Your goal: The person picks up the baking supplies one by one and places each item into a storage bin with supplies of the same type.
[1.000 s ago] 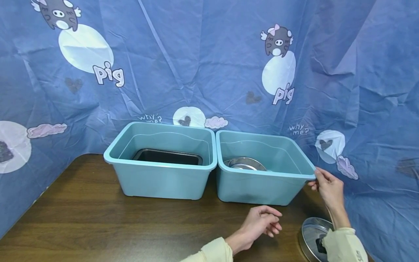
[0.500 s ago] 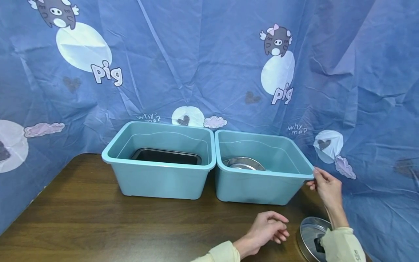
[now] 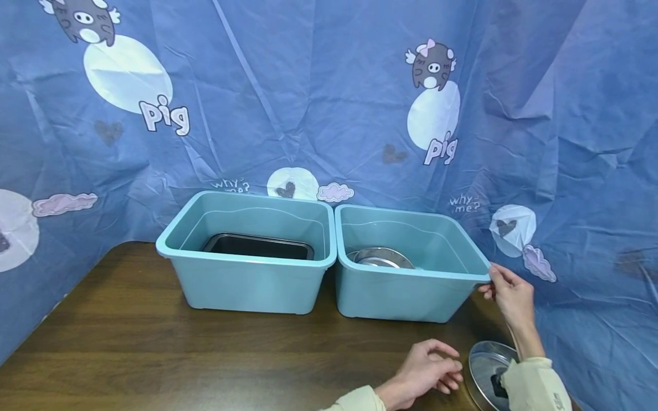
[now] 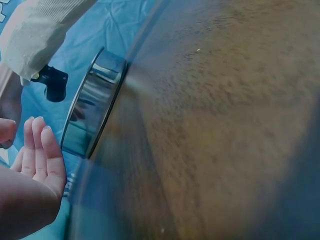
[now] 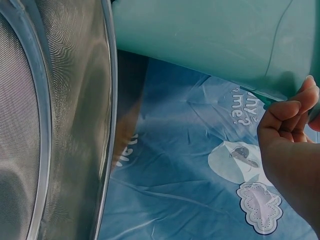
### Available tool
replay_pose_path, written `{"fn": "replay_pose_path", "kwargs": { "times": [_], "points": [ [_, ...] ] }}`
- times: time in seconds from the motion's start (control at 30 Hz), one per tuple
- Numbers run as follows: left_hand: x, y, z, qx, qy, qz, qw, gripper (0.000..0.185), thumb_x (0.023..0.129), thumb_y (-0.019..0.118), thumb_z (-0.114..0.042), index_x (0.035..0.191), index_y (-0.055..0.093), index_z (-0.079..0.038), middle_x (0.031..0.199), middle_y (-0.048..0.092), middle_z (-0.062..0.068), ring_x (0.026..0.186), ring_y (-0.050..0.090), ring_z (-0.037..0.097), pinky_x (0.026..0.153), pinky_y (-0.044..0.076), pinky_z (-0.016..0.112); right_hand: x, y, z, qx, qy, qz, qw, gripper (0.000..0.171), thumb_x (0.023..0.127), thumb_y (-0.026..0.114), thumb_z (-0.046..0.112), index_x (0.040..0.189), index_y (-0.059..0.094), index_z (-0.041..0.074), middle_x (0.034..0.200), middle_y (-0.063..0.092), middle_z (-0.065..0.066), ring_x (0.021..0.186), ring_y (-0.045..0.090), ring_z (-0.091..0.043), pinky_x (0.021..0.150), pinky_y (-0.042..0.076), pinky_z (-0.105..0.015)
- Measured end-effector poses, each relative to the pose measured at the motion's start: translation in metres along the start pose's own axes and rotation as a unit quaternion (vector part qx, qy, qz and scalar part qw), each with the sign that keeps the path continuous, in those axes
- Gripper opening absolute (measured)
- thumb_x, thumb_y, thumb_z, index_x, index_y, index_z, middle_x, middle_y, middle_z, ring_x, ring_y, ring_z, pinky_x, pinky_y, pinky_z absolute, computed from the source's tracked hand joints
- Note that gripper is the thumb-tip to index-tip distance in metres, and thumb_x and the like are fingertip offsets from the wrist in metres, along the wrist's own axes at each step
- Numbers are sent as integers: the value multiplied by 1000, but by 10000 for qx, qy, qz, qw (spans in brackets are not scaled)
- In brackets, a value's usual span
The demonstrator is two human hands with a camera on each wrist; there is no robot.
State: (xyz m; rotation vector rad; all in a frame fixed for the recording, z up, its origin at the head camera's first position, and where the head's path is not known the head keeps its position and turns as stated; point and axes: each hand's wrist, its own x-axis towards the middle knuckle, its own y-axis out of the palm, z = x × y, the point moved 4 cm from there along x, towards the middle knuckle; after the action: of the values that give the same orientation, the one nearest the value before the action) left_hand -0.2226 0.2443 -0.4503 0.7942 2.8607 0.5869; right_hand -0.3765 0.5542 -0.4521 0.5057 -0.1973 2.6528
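At the rt end of the table (image 3: 154, 342), our right hand (image 3: 506, 294) pinches the rim corner of the right bin (image 3: 406, 291), which sits touching the left bin (image 3: 247, 279), while our left hand (image 3: 429, 371) hovers empty w/ fingers loosely curled, just beside the metal lid (image 3: 485, 368). We'd do best keeping the grip on the rim lip, not the thin wall, & any shift slow, since a steel bowl (image 3: 382, 258) sits loose inside. Open wood lies in front & to the left; the curtain (image 3: 565, 171) crowds the rt side, and the lid sits near the table edge.
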Motion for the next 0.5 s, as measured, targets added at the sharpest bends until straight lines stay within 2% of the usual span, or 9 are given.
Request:
{"fn": "replay_pose_path", "kwargs": {
  "times": [0.1, 0.13, 0.2, 0.27, 0.37, 0.43, 0.5],
  "points": [
    [1, 2, 4, 67, -101, -74, 9999, 16, 90, 70, 1, 104, 68, -6, 72, 72, 5, 52, 58, 5, 47, 46, 15, 2, -1, -4, 20, -14, -61, 10000, 39, 103, 68, 29, 132, 69, 3, 74, 72, -15, 54, 66, -13, 47, 53, -21],
    [1, 3, 5, 105, -139, -116, 9998, 16, 90, 70, 1, 104, 68, -6, 72, 72, 5, 51, 57, 5, 46, 46, 14, 6, -3, -13, -115, -51, -155, 9998, 40, 100, 71, 33, 130, 71, 6, 75, 73, -14, 54, 67, -13, 46, 53, -22],
    [1, 4, 7, 166, -204, -204, 9994, 15, 90, 71, 1, 103, 67, -5, 71, 71, 5, 50, 56, 4, 46, 45, 14, 3, -2, -10, -83, -103, -135, 9998, 39, 100, 72, 34, 128, 73, 8, 74, 72, -13, 54, 67, -13, 46, 53, -22],
    [1, 5, 9, 218, -215, -296, 9991, 14, 90, 71, 1, 101, 67, -6, 71, 72, 7, 49, 55, 4, 45, 45, 14, -4, 4, 5, 52, -75, -111, 9999, 37, 100, 72, 31, 127, 73, 6, 73, 72, -13, 54, 67, -14, 47, 53, -21],
    [1, 7, 11, 368, -204, -373, 9984, 16, 90, 72, 2, 101, 66, -8, 73, 73, 12, 49, 56, 4, 46, 47, 15, -30, 24, 57, -209, -34, -15, 9998, 41, 104, 66, 24, 130, 66, -7, 70, 71, -9, 54, 66, -12, 48, 52, -21],
    [1, 8, 13, 450, -196, -374, 9981, 18, 90, 73, 2, 101, 64, -9, 74, 74, 15, 50, 56, 5, 46, 49, 16, -50, 40, 96, -261, 143, -49, 9995, 41, 105, 61, 17, 131, 60, -15, 67, 70, -7, 52, 64, -10, 49, 52, -19],
    [2, 9, 14, 555, -173, -385, 9976, 19, 90, 73, 1, 103, 64, -10, 75, 74, 16, 51, 57, 5, 46, 50, 16, -67, 54, 129, -385, 327, -72, 9987, 37, 107, 57, 13, 130, 59, -15, 64, 68, -1, 51, 62, -6, 49, 51, -18]
  ]
}}
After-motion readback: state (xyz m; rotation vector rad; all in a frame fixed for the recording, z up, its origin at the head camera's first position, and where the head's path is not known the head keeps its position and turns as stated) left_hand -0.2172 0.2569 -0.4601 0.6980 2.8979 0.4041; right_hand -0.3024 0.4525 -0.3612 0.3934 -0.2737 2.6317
